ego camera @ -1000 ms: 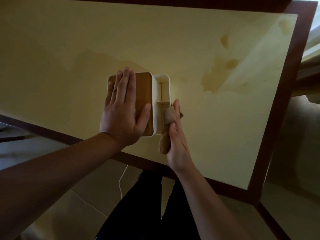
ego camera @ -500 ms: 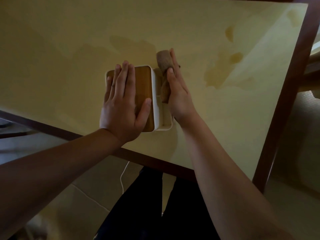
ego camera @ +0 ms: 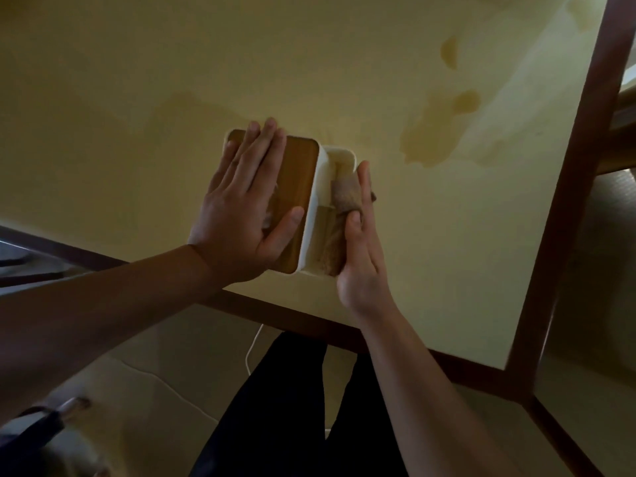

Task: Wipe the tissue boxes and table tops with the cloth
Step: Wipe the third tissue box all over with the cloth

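Note:
A white tissue box [ego camera: 314, 197] with a brown wooden lid and open side compartments stands near the front edge of the cream table top [ego camera: 137, 80]. My left hand [ego camera: 246, 204] lies flat on the lid, fingers straight, thumb at the lid's right edge. My right hand [ego camera: 361, 242] presses a rolled brown cloth [ego camera: 344, 201] against the box's right compartments, with the thumb on the cloth and the fingers straight along its outer side.
Darker wet-looking patches [ego camera: 437, 129] mark the table top to the right of the box. A dark wooden frame [ego camera: 564, 187] borders the table at right and front. A white cable [ego camera: 253, 349] lies on the floor beside my dark trousers.
My right hand drew the cloth back from the box's far end toward me along the right compartments. The left hand stayed flat on the lid. The view shifted slightly.

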{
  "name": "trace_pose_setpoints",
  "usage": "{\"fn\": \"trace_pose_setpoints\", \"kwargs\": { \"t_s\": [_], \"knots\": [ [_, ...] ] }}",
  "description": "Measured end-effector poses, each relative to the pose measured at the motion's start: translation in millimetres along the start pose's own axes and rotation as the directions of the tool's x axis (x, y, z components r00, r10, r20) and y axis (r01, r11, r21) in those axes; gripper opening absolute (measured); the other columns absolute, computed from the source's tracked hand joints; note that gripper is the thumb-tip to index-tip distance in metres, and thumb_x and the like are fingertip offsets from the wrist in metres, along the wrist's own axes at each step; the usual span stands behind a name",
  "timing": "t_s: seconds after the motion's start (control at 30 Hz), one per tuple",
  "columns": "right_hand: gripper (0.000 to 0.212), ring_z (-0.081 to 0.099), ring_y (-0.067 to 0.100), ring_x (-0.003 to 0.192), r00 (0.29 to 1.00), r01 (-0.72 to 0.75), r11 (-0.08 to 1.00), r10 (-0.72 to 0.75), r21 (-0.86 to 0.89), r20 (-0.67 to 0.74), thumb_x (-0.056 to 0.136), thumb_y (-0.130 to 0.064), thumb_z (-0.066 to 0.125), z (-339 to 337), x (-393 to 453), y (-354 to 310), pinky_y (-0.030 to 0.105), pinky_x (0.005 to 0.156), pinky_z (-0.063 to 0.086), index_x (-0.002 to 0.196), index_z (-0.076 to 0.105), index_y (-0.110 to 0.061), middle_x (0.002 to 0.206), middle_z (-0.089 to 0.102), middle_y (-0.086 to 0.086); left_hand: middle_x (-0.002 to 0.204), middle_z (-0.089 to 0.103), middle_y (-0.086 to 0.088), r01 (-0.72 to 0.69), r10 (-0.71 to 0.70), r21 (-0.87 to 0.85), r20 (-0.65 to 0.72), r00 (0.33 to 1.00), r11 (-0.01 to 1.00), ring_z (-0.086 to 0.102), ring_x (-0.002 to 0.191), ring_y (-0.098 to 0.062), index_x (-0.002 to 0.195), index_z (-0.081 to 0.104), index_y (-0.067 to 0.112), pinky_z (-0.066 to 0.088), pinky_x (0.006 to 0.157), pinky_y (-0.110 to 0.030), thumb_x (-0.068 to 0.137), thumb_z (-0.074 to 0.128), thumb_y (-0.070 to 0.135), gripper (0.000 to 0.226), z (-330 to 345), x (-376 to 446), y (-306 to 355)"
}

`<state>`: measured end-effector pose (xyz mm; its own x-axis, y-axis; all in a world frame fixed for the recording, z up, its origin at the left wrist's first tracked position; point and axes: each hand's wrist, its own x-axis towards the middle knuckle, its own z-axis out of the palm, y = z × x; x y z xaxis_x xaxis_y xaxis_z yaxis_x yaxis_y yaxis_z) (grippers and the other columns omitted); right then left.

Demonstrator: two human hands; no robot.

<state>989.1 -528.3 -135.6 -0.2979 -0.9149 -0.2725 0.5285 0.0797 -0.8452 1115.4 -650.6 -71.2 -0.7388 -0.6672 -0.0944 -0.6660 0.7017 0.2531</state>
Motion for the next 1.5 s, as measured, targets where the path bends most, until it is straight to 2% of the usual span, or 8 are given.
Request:
{"fn": "trace_pose_setpoints", "kwargs": {
  "t_s": [0.33, 0.43, 0.53, 0.63, 0.73, 1.0, 1.4, 1.5],
  "knots": [
    [0.058, 0.02, 0.023, 0.163, 0.969, 0.235, 0.827, -0.159, -0.511, 0.189, 0.114, -0.022, 0.028, -42, 36, -14, 0.035, 0.133, -0.003, 0.167, 0.018, -0.001, 0.172, 0.028, 0.013, 0.166, 0.022, -0.02, -0.638, 0.597, 0.07, 0.285, 0.75, 0.767, 0.018, 0.157, -0.038, 0.158, 0.026, -0.002, 0.018, 0.126, -0.059, 0.098, 0.045, 0.054, 0.085, -20, 38, -38],
    [0.059, 0.022, 0.025, 0.162, 0.97, 0.203, 0.864, -0.114, -0.461, 0.215, 0.114, -0.027, 0.029, -42, 33, -10, 0.048, 0.134, 0.007, 0.168, 0.017, -0.006, 0.172, 0.03, 0.012, 0.165, 0.025, -0.019, -0.709, 0.651, 0.109, 0.322, 0.688, 0.696, 0.021, 0.156, -0.038, 0.158, 0.029, 0.001, 0.017, 0.125, -0.06, 0.098, 0.047, 0.052, 0.081, -31, 52, -46],
    [0.062, 0.02, 0.02, 0.163, 0.979, 0.1, 0.947, -0.038, -0.305, 0.203, 0.113, -0.033, 0.032, -37, 26, -10, 0.055, 0.132, 0.017, 0.168, 0.017, -0.007, 0.174, 0.026, 0.009, 0.165, 0.028, -0.023, -0.606, 0.571, 0.115, 0.235, 0.787, 0.787, 0.022, 0.155, -0.041, 0.156, 0.036, -0.001, 0.016, 0.125, -0.062, 0.097, 0.05, 0.05, 0.079, -35, 43, -35],
    [0.059, 0.023, 0.008, 0.16, 0.982, 0.002, 0.98, 0.035, -0.198, 0.184, 0.114, -0.024, 0.029, -34, 18, -11, 0.033, 0.132, 0.018, 0.167, 0.015, -0.002, 0.173, 0.026, 0.004, 0.17, 0.018, -0.016, -0.153, 0.151, 0.018, 0.08, 0.985, 0.988, 0.012, 0.159, -0.031, 0.162, 0.021, 0.002, 0.014, 0.127, -0.058, 0.099, 0.046, 0.057, 0.087, -22, 17, -16],
    [0.059, 0.019, 0.006, 0.161, 0.98, -0.022, 0.983, 0.058, -0.184, 0.192, 0.113, -0.023, 0.026, -32, 7, -10, 0.026, 0.131, 0.016, 0.166, 0.015, 0.001, 0.174, 0.023, 0.003, 0.173, 0.014, -0.006, 0.223, -0.22, -0.099, 0.038, 0.975, 0.97, 0.005, 0.16, -0.021, 0.165, 0.012, 0.013, 0.005, 0.129, -0.052, 0.096, 0.041, 0.069, 0.094, -6, 8, -2],
    [0.06, 0.0, 0.004, 0.163, 0.973, -0.08, 0.978, 0.119, -0.195, 0.198, 0.113, -0.02, 0.023, -25, -30, 0, 0.028, 0.132, 0.01, 0.168, 0.001, -0.005, 0.178, 0.004, -0.001, 0.17, 0.019, -0.006, 0.053, -0.053, -0.016, -0.016, 0.998, 0.998, -0.004, 0.153, 0.001, 0.163, 0.023, 0.007, 0.01, 0.125, -0.047, 0.094, 0.048, 0.067, 0.094, 0, 1, 4],
    [0.078, 0.003, 0.017, 0.165, 0.978, -0.088, 0.964, 0.131, -0.251, 0.161, 0.111, -0.058, 0.034, -6, 61, -17, 0.052, 0.134, 0.011, 0.17, 0.007, -0.015, 0.179, 0.003, 0.002, 0.167, 0.029, -0.014, -0.028, 0.029, 0.026, -0.034, 0.999, 0.999, 0.019, 0.158, -0.029, 0.16, 0.026, -0.001, 0.015, 0.127, -0.053, 0.097, 0.048, 0.065, 0.093, 5, 2, -1],
    [0.066, 0.005, 0.016, 0.164, 0.977, -0.029, 0.967, 0.081, -0.252, 0.199, 0.114, -0.039, 0.025, -7, 81, -19, 0.046, 0.134, 0.012, 0.17, -0.002, -0.015, 0.178, 0.003, 0.009, 0.167, 0.028, -0.014, -0.026, 0.027, 0.018, -0.035, 0.999, 1.0, 0.019, 0.158, -0.029, 0.16, 0.026, 0.0, 0.013, 0.128, -0.052, 0.098, 0.048, 0.065, 0.093, 5, 2, 0]
  ]
}}
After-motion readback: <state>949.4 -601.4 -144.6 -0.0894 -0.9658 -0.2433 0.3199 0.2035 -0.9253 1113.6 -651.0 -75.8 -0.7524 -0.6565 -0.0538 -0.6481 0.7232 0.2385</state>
